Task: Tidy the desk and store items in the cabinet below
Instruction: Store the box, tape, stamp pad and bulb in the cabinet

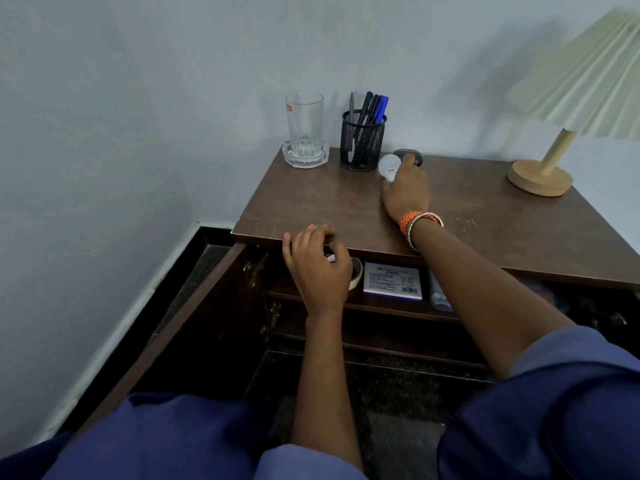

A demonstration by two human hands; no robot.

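My right hand (406, 192) reaches across the brown desk top (311, 202) and its fingers close on the base of a white light bulb (388, 164). A dark oval case (408, 154) lies just behind the bulb. My left hand (317, 268) is at the front edge of the desk, in front of the open cabinet's upper shelf (398, 306), curled around a small object that is mostly hidden. A roll of tape (356, 271) and a white-and-purple box (393, 280) rest on that shelf.
A clear glass (304, 124) stands on a glass coaster at the back left, beside a black mesh pen holder (362, 143) with several pens. A wooden lamp (540, 176) with a pleated shade is at the right. The cabinet door (180, 323) hangs open to the left.
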